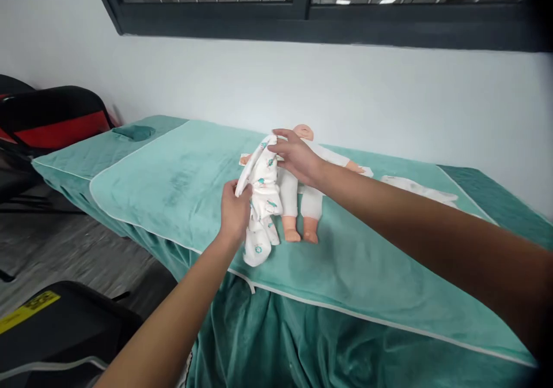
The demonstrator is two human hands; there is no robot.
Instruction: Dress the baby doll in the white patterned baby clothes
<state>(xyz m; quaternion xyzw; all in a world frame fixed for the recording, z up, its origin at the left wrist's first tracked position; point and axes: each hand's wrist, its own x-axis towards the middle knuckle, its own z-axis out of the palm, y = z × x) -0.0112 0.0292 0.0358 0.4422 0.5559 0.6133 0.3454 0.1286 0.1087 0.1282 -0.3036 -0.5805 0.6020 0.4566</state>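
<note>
Both grips are clamped on the printed garment (pixel 264 195), left hand (pixel 235 210) nearer, right hand (pixel 299 154) farther, seemingly to keep its edge stretched; the rest hangs over the bed (pixel 168 174) beside the doll (pixel 288 200).

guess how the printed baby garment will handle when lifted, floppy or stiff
The printed baby garment is probably floppy: it droops in loose folds below the pinching fingers. It is likely light for its size, as the cloth looks thin.
</note>
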